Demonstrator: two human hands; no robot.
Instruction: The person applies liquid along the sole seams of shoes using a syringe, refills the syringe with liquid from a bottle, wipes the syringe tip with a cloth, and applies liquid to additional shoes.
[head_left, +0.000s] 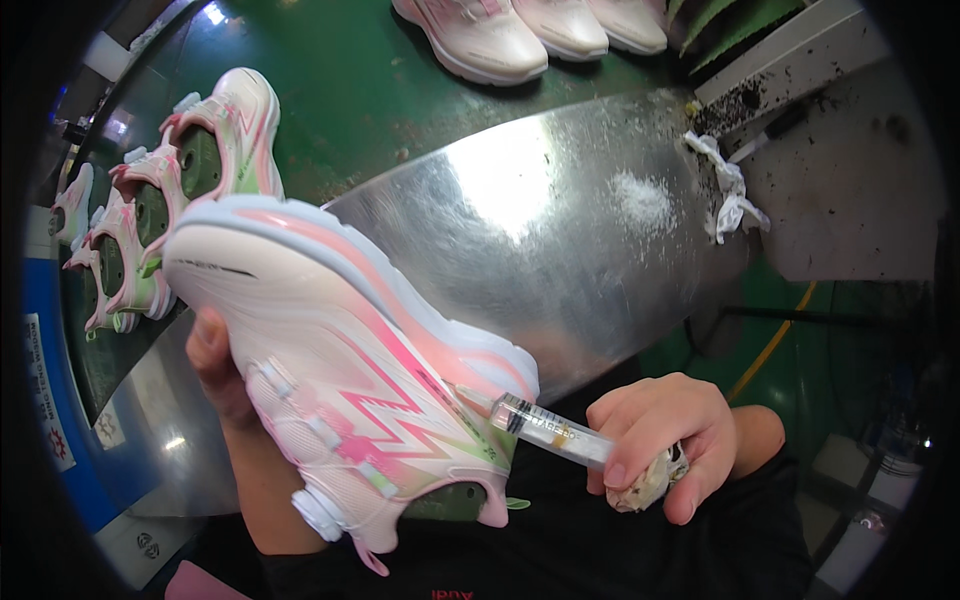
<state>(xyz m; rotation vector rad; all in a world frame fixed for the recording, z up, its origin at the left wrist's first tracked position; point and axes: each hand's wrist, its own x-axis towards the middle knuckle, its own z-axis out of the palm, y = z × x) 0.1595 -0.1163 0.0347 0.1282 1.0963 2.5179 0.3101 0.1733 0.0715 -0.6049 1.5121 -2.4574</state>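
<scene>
My left hand (214, 367) grips a pink, white and pale green sports shoe (322, 330) by the toe end, its side turned up and its sole facing away from me. A dark green shoe last (442, 502) shows in the shoe's collar. Between the fingers of my right hand (667, 442) is a clear plastic syringe (555, 431), its nozzle pointing left. The nozzle tip lies at the seam between upper and midsole near the heel; whether it touches cannot be told. A crumpled, stained wrapping (645, 484) covers the syringe's rear end under my fingers.
Several similar shoes on lasts (225, 142) stand at the left on a green surface (337, 97). More shoes (480, 37) stand at the top. A shiny metal plate (420, 202) bears white shavings (643, 202). Crumpled white tissue (727, 187) lies by a dirty metal ledge (780, 60).
</scene>
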